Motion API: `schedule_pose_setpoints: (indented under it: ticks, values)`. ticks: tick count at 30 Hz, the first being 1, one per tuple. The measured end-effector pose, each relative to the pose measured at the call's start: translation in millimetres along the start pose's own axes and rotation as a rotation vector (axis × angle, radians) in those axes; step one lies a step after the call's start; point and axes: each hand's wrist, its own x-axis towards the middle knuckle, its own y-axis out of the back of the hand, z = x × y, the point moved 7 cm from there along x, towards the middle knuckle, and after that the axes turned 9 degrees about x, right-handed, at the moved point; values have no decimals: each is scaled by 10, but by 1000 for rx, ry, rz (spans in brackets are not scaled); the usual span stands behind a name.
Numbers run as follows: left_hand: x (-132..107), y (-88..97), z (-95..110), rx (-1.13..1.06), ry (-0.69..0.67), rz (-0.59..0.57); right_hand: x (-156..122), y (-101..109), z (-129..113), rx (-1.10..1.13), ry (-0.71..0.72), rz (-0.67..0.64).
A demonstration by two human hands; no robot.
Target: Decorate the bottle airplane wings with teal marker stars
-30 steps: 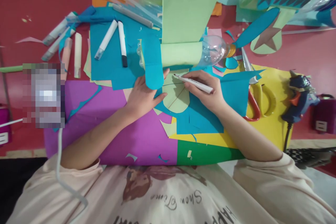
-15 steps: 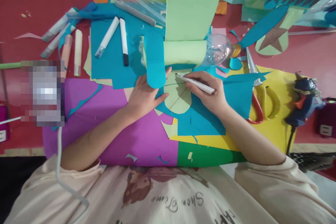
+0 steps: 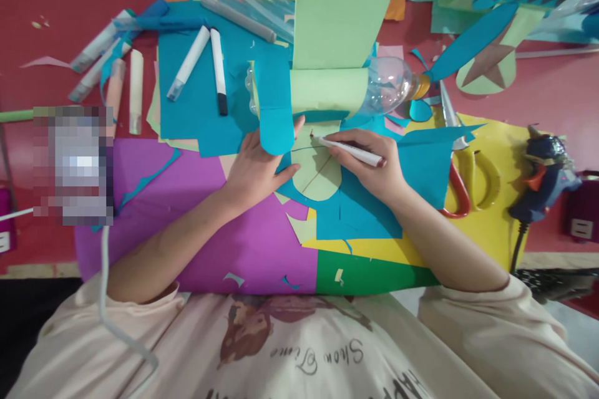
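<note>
My right hand (image 3: 374, 171) is closed round a white marker (image 3: 349, 150), its tip resting on a rounded light green paper piece (image 3: 316, 171) with drawn lines on it. My left hand (image 3: 257, 168) lies flat with fingers stretched out, pressing on the green piece and the blue paper (image 3: 365, 212) under it. Just beyond my hands lies a clear plastic bottle (image 3: 388, 84) wrapped in light green and blue paper, with a blue paper flap (image 3: 274, 118) hanging over my left fingers.
Two white markers (image 3: 203, 62) lie on blue paper at the back left, with glue sticks (image 3: 135, 90) beside them. Scissors (image 3: 456, 162) and a dark blue glue gun (image 3: 545, 168) lie on yellow paper to the right. A blurred device (image 3: 72, 165) sits at left. Paper scraps are scattered about.
The marker tip has shifted slightly along the green piece. My left hand stays pressed in the same place. The view moved a little.
</note>
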Motion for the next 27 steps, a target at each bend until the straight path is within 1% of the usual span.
schedule_pose_setpoints:
  ticks: [8,12,15,20,27]
  values:
    - [-7,13,4,-18,6,-15,-3,-11,-32,-2,6,-45]
    - [-6,17,7,-33,0,-12,-9,-35,-62,-30,21,-95]
    - [-5,14,1,-39,13,-30,-18,-54,-99,-36,65,-119]
    - [-8,12,-4,-34,22,-33,-52,-84,-171,-37,188,-136]
    - [-8,3,-8,-24,27,-24,-93,-121,-196,-55,227,-162]
